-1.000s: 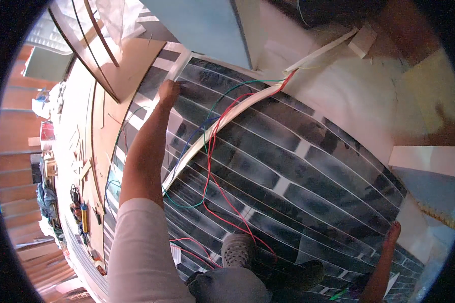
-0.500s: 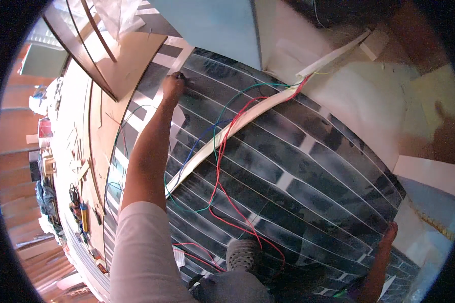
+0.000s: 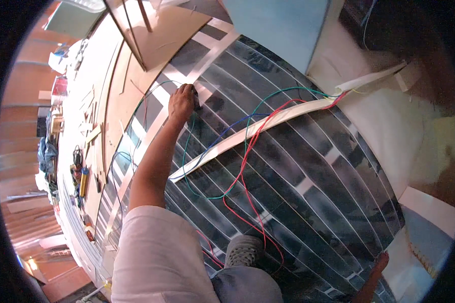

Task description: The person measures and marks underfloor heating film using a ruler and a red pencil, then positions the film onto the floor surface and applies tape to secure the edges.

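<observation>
My left hand (image 3: 181, 102) reaches out over a dark, glossy sheet (image 3: 283, 156) marked with pale lines and blocks. Its fingers are curled round a small dark object (image 3: 196, 99), mostly hidden, whose kind I cannot make out. Close by run a thin green wire (image 3: 188, 139) and a blue wire (image 3: 222, 131). A long pale strip (image 3: 222, 146) lies slantwise across the sheet, and red wires (image 3: 245, 159) loop over it. At the lower right, my right hand (image 3: 380, 261) is at the sheet's edge; its fingers are too unclear to read.
My shoe (image 3: 243, 251) stands on the sheet below my reach. A light blue panel (image 3: 278, 30) is at the top. Thin wood boards (image 3: 169, 30) and loose scraps (image 3: 90, 134) lie left, beside a yellow-handled tool (image 3: 84, 181). A twisted rope (image 3: 422, 260) lies at the right.
The view has shifted, so the sheet and wires appear farther right. Against the sheet, my left hand has moved left and nearer, still closed on the dark object.
</observation>
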`<state>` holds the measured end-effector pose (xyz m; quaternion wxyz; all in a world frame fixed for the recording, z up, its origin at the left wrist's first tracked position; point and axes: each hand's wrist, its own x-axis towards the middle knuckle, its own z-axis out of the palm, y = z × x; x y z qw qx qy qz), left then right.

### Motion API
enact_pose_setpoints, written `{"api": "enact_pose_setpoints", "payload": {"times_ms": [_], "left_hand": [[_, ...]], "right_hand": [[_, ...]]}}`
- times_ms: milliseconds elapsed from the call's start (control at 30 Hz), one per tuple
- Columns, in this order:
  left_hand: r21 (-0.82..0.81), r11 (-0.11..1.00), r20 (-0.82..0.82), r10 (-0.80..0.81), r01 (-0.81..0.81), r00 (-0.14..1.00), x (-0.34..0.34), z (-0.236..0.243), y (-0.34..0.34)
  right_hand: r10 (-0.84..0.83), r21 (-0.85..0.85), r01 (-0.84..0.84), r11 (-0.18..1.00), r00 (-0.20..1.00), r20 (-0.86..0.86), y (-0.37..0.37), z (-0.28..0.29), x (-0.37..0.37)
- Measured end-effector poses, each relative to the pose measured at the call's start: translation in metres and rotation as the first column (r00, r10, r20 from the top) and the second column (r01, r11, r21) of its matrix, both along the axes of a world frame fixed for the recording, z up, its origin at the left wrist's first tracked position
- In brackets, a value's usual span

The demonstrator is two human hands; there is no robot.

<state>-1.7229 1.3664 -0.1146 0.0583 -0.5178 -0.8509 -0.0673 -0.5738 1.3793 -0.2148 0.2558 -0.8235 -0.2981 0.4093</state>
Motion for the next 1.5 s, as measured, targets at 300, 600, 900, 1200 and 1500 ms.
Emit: {"api": "enact_pose_setpoints", "payload": {"times_ms": [300, 600, 900, 1200, 1500], "left_hand": [[-0.076, 0.995, 0.073, 0.077, -0.071, 0.994, -0.027, -0.033, -0.034], [-0.259, 0.906, 0.115, 0.373, -0.335, 0.921, 0.013, -0.025, -0.086], [0.211, 0.961, 0.4, 0.084, -0.181, 0.913, 0.02, -0.043, -0.01], [0.227, 0.968, 0.377, 0.017, -0.111, 0.926, -0.007, -0.055, -0.02], [0.127, 0.978, 0.487, 0.085, -0.167, 0.869, -0.017, -0.047, -0.011]], "right_hand": [[0.05, -0.037, -0.135, 0.99, 0.589, -0.807, 0.049, 0.031, 0.104], [-0.217, -0.167, 0.143, 0.976, 0.745, -0.631, 0.045, 0.068, 0.036], [-0.244, 0.021, 0.279, 0.96, 0.871, -0.425, 0.039, 0.052, 0.014], [-0.072, 0.227, 0.15, 0.962, 0.945, -0.32, 0.033, 0.037, -0.041], [-0.056, 0.278, 0.04, 0.96, 0.997, 0.048, 0.027, 0.041, -0.094]]}}
